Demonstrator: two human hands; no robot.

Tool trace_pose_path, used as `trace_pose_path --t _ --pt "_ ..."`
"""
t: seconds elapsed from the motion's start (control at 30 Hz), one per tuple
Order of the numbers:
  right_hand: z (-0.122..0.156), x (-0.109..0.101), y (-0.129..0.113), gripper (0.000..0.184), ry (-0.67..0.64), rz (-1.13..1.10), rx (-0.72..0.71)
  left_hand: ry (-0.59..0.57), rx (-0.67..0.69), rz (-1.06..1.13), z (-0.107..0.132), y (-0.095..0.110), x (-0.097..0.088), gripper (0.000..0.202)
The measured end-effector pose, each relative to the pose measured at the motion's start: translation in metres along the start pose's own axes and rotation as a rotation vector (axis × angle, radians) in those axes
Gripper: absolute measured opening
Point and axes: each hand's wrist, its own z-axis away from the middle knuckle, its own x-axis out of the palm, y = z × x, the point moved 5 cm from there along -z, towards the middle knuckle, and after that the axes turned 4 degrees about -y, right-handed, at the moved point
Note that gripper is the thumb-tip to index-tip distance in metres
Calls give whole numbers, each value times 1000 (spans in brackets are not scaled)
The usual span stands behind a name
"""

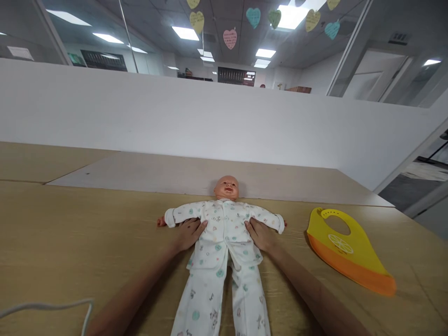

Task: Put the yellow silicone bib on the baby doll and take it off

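Note:
A baby doll (224, 228) in white printed pyjamas lies on its back in the middle of the wooden table (70, 233), head away from me, arms spread. My left hand (189, 232) grips the doll's torso under its arm on the left side. My right hand (261, 234) grips the torso on the other side, under the other arm. The fingers of both hands curl round the doll's sides.
A yellow silicone bib (346, 249) with an orange pocket lies flat on the table to the right of the doll. A white cable (52, 306) crosses the near left corner. A white partition wall (210, 116) stands behind the table.

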Motion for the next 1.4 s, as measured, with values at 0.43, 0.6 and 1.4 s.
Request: trace_pose_path --t 0.43,0.6,1.4 --pt "-71 2 29 53 -5 172 -75 -152 -238 -152 -59 -34 -1 62" --pt "-86 2 35 55 4 208 -49 -127 -250 -211 -73 -38 -1 66" --pt "-30 13 51 47 215 21 -104 413 -99 -249 17 -18 8 42"
